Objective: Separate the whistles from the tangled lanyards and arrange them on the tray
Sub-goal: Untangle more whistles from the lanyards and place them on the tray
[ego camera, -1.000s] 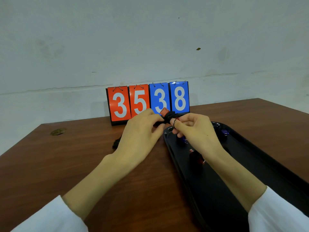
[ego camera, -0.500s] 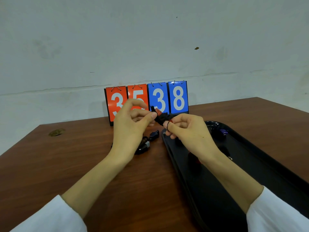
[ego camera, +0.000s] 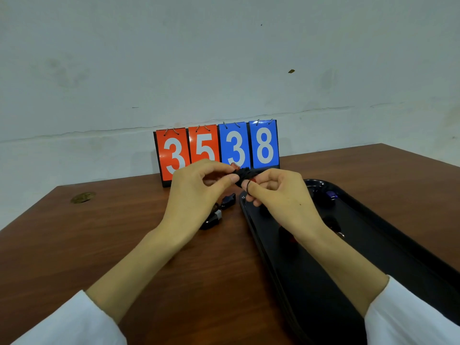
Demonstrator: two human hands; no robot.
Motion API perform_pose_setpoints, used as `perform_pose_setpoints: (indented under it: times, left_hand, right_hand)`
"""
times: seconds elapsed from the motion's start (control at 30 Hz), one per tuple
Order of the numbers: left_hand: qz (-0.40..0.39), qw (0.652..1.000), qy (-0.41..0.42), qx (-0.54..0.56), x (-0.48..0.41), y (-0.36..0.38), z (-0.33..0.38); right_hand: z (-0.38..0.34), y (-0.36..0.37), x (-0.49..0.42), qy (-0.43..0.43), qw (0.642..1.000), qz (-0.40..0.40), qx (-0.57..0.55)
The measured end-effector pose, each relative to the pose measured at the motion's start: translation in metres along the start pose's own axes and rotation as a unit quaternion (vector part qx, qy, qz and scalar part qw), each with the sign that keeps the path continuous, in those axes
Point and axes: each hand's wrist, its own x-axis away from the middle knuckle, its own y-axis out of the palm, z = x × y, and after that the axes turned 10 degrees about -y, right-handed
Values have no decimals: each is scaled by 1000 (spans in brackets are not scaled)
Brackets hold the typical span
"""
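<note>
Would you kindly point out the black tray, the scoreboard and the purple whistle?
black tray (ego camera: 249, 220), head view, its bare left rim.
scoreboard (ego camera: 263, 145), head view, the rightmost blue card.
purple whistle (ego camera: 331, 195), head view, its body at the tray's far end.

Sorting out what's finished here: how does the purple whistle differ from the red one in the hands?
The purple whistle lies loose at the far end of the black tray; the red whistle is held in the air, between the left hand and the right hand. The purple one shows no cord; the red one is bundled in a black lanyard. Both are small.
</note>
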Motion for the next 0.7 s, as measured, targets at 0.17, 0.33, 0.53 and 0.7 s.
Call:
perform_pose_setpoints:
  times: [0.17,0.33,0.53,0.7]
  left_hand:
    - [-18,992,52,-112,-2,0,-2]
    - [21,979,67,-191,6,9,-6]
    - [101,994,-16,-38,15,20,-10]
    - [61,985,-114,117,17,26,-1]
  right_hand:
    - [2,3,1,-9,999,13,45]
    - [4,9,5,-23,991,29,125]
    - [1,15,7,-30,985,35,165]
    - [3,10,2,11,997,26,67]
